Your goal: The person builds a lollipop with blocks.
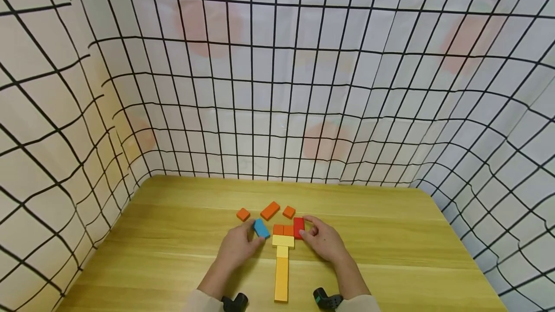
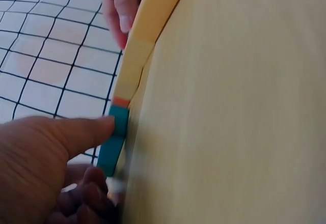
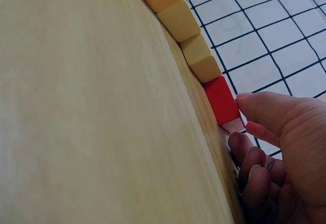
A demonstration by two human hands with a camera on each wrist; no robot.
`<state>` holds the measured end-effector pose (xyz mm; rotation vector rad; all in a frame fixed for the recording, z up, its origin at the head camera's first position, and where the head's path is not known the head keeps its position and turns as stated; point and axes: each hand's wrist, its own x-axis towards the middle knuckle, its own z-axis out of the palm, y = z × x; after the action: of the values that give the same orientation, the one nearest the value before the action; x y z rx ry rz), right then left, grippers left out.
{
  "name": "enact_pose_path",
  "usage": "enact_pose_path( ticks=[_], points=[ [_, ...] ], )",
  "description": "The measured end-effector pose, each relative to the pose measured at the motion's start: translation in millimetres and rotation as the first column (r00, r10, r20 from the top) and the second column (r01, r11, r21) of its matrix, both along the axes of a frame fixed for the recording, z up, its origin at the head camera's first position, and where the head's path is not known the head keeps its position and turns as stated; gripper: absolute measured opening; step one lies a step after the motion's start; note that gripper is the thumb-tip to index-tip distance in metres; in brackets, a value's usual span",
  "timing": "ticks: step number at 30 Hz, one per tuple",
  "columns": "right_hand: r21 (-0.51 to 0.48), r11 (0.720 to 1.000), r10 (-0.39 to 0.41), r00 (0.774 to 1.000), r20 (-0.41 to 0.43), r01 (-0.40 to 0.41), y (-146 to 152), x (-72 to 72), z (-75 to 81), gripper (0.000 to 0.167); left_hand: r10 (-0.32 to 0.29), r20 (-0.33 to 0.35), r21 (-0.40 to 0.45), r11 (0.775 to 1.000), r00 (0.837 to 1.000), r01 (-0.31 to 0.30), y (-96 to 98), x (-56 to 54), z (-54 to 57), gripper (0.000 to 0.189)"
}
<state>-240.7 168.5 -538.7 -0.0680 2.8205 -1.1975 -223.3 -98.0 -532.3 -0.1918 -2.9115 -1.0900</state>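
Note:
My left hand (image 1: 237,244) pinches a blue block (image 1: 262,228) lengthwise, thumb at its near end and index finger at its far end. This block (image 2: 113,150) lies slanted, just left of a row of blocks. My right hand (image 1: 326,240) holds a red block (image 1: 298,228) between thumb and index finger; the block (image 3: 222,101) lies flat, lined up along the row's right side. Two small orange blocks (image 1: 284,230) sit side by side against the red one. Below them come a pale yellow crosswise block (image 1: 283,241), a small yellow block (image 1: 282,252) and a long yellow block (image 1: 281,279).
Beyond the hands lie three loose orange blocks: a small left one (image 1: 243,214), a longer middle one (image 1: 270,210) and a small right one (image 1: 289,212). All rest on a wood-grain table (image 1: 390,254). Black wire mesh (image 1: 277,90) rises along its back and sides.

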Motion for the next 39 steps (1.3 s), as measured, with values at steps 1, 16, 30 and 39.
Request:
enact_pose_path(
  ticks=[1, 16, 30, 39],
  points=[
    [0.002, 1.000, 0.002, 1.000, -0.003, -0.002, 0, 0.0, -0.1, 0.047, -0.039, 0.006, 0.000, 0.999, 0.999, 0.039, -2.2, -0.8, 0.7, 0.064],
    [-0.004, 1.000, 0.011, 1.000, -0.020, -0.011, 2, 2.5, 0.6, 0.046, -0.229, 0.113, -0.072, 0.969, 0.967, 0.238, -10.5, -16.5, 11.4, 0.054],
    [-0.009, 1.000, 0.012, 1.000, -0.015, -0.012, 0, 2.7, 2.4, 0.046, -0.258, 0.153, -0.064, 0.961, 0.954, 0.271, -7.5, -26.3, 13.0, 0.051],
    [-0.001, 1.000, 0.009, 1.000, -0.013, -0.009, 0, 3.3, 2.3, 0.045, -0.252, 0.130, -0.105, 0.958, 0.959, 0.266, -5.1, -29.6, 10.7, 0.051]
  ],
)
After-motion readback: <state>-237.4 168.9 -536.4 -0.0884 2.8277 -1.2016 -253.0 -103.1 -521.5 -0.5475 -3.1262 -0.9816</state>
